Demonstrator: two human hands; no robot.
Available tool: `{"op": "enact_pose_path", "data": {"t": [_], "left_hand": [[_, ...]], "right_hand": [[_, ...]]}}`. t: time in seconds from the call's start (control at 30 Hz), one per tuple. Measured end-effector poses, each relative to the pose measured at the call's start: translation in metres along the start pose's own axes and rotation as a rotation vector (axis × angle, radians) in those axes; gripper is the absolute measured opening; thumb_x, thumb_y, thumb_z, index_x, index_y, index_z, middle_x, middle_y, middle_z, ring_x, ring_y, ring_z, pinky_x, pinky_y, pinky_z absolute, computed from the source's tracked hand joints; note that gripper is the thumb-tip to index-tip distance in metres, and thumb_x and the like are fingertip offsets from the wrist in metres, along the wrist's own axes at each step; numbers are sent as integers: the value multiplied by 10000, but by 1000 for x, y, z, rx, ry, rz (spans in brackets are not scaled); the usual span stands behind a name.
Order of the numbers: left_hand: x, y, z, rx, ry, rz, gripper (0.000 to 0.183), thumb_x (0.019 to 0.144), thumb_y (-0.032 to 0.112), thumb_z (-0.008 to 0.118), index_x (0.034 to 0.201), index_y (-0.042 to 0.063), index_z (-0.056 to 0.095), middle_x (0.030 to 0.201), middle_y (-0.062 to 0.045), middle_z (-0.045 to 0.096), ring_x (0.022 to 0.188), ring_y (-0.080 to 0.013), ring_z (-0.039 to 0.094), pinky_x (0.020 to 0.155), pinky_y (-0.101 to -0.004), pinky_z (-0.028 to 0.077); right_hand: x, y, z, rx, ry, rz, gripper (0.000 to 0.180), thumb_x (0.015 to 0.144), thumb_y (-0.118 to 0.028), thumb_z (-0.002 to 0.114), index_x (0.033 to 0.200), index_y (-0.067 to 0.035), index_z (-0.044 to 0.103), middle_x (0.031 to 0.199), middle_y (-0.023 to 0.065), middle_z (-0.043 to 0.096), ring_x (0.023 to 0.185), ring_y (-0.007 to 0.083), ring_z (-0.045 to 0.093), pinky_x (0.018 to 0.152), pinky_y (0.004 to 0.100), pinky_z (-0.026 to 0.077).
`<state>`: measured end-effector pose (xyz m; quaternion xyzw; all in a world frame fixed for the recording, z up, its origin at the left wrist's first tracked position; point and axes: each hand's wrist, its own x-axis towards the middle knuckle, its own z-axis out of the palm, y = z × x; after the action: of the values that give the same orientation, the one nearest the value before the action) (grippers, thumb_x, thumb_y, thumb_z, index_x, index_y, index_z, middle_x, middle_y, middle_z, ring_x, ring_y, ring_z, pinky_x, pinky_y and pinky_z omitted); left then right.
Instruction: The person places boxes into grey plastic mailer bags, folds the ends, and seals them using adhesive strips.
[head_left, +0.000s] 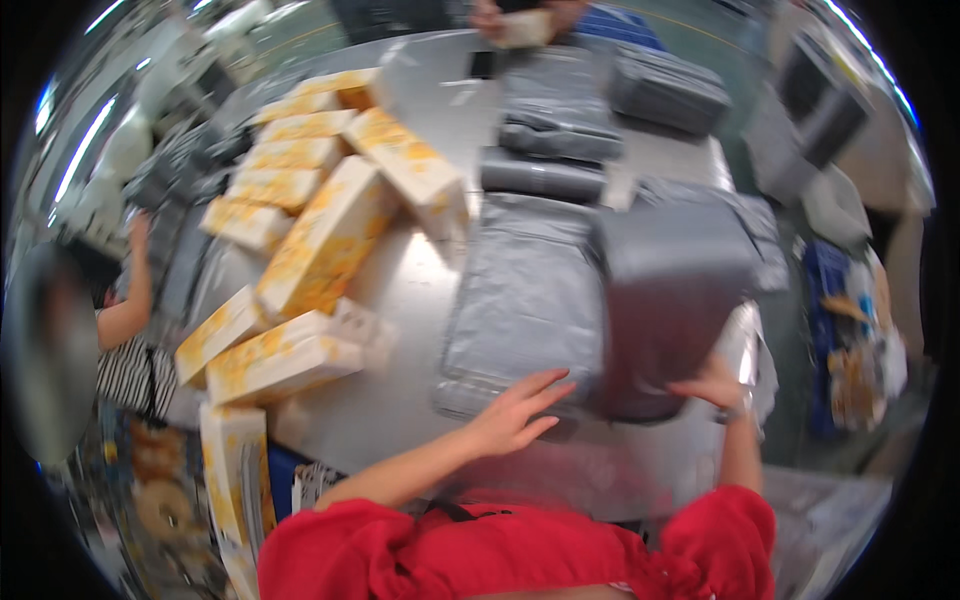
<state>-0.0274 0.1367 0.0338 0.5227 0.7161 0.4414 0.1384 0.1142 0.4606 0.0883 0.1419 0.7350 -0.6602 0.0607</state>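
My left hand (517, 416), fingers spread and holding nothing, is at the near edge of a stack of flat silver-grey plastic mailing bags (529, 292). To the right of that stack is a smooth, dark grey plastic-wrapped package (675, 277), blurred, with a reddish reflection on its near side. My right hand (709, 386) is at the package's lower right edge, thumb pointing left. Blur hides whether its fingers grip the plastic. Beyond the stack lie a rolled grey bundle (541, 174) and more folded grey bags (555, 94).
Several white and yellow printed cartons (326, 236) lie jumbled on the left of the metal table (405, 307). Another grey parcel (667, 90) rests at the far right. A person's hands (521, 22) hold something pale at the far edge. Another person (124, 322) is at left.
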Motion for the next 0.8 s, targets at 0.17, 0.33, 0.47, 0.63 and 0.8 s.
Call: {"op": "enact_pose_path", "data": {"t": [0.17,0.33,0.47,0.63,0.8], "left_hand": [[24,-70,-192,612,346,-219,577,719,172,713,1241,58,495,1205,-154,546,1150,-336,485,984,-419,380],[-12,-159,-306,1012,185,-898,883,640,278,751,1399,211,305,1225,-207,452,1172,-367,429,977,-453,356],[2,-137,-288,1198,225,-774,869,641,218,725,1402,298,313,1191,-180,466,1111,-326,457,922,-461,358],[8,-28,-281,1487,371,86,863,594,94,707,1383,264,404,1089,-174,501,1009,-350,481,877,-476,371],[-18,25,-184,-511,150,-301,860,736,224,760,1411,-1,277,1325,-162,444,1224,-216,422,1029,-360,337]], "right_hand": [[-26,-5,-112,-1324,450,-117,923,552,66,663,1397,-77,322,1360,156,397,1299,348,335,1030,420,315],[-3,39,-108,-1475,773,-153,779,672,69,558,1399,-66,314,1421,181,330,1298,362,330,1043,442,292],[1,-1,-5,-1080,805,-394,680,749,6,575,1380,-26,322,1390,221,345,1271,381,357,1047,401,303],[24,-51,74,-872,791,-486,529,806,-24,594,1303,1,415,1321,173,445,1221,332,441,1014,357,356],[63,-45,126,244,690,-583,493,960,-242,491,1372,-1,368,1387,96,414,1275,189,388,1034,284,314]]}}
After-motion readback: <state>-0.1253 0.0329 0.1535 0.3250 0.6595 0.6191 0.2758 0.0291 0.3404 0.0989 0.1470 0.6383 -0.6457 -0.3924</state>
